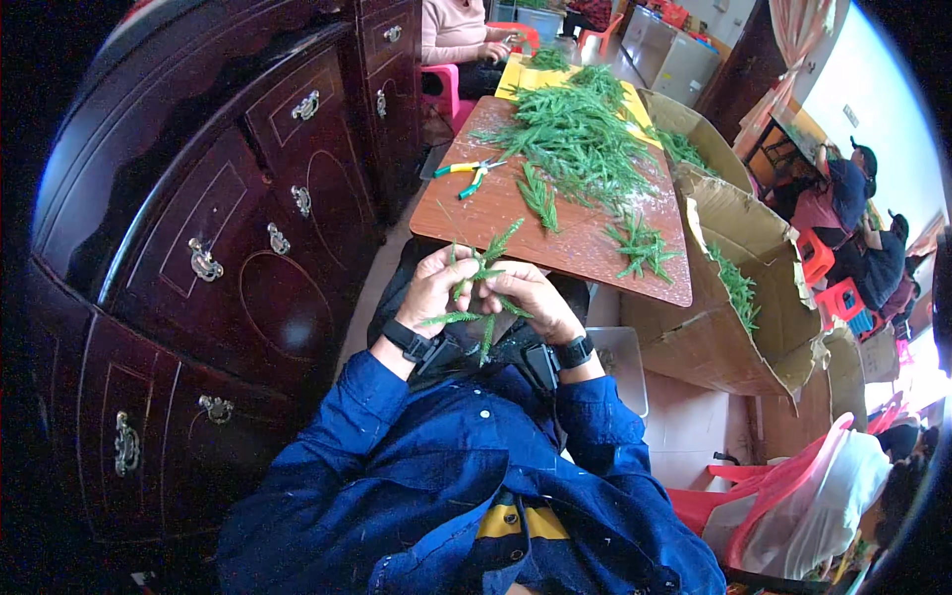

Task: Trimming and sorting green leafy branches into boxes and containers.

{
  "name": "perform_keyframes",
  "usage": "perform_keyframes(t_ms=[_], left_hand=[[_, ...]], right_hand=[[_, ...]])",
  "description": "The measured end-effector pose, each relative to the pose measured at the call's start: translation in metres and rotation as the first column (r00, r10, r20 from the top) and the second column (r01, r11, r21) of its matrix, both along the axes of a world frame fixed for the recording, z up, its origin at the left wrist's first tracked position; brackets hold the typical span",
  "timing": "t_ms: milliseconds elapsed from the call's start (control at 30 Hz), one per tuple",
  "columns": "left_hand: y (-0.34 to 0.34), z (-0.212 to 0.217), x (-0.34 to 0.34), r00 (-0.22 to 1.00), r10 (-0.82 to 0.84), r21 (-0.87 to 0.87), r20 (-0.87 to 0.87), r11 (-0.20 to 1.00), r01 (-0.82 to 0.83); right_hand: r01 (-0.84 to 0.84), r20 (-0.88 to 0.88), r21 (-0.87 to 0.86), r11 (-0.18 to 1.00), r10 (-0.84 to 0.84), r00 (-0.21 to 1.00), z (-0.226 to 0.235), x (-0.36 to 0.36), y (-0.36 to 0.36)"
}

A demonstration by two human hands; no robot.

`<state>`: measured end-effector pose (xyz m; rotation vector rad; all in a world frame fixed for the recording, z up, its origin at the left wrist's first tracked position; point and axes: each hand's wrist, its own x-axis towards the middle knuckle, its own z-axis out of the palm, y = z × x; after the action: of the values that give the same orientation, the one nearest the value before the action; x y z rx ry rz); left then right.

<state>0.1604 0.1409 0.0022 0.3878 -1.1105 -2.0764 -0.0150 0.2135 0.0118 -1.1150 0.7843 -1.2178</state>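
Between my two hands, just off the near table edge, is a small green sprig (485, 275) with several needled branches spreading outward. It looks like artificial pine or fir. My left hand (433, 290) pinches it near the centre from the left. From the right, the fingers of my right hand (531, 297) are closed on the same centre. Beyond them on the brown table (466, 213) lie a loose green sprig (538, 198) and a branched sprig (640, 246). Pliers (470, 175) with yellow and green handles rest at the table's left side.
A large heap of green sprigs (575, 129) covers the table's far part. Cardboard boxes (714, 327) stand along its right, one holding greenery (734, 288). Dark wooden cabinets (228, 238) line the left. A person in pink (456, 35) sits at the far end; others sit at right.
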Motion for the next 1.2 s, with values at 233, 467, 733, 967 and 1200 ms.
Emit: perform_keyframes(t_ms=[233,467,733,967,1200], left_hand=[[-0.001,0.000,0.000,0.999,0.011,0.017,-0.047,1.000,-0.010],[-0.007,0.001,0.004,0.991,-0.127,0.049,-0.048,0.990,0.129],[-0.005,-0.009,-0.001,1.000,-0.006,-0.054,-0.029,0.999,0.005],[-0.002,-0.012,-0.007,0.995,0.098,-0.070,-0.036,0.993,-0.100],[0.000,-0.017,-0.010,0.966,0.259,-0.050,0.020,0.965,-0.258]], right_hand=[[0.006,-0.023,0.037,0.999,-0.005,1.000,0.002,0.001,0.001],[-0.029,0.001,0.045,0.999,0.029,1.000,-0.004,0.001,0.000],[-0.003,-0.072,0.057,0.998,0.007,0.997,0.003,0.000,0.002],[0.053,-0.143,0.011,0.999,-0.051,0.988,-0.005,-0.001,-0.003],[0.448,-0.519,-0.452,0.771,-0.636,0.571,-0.001,0.029,0.000]])
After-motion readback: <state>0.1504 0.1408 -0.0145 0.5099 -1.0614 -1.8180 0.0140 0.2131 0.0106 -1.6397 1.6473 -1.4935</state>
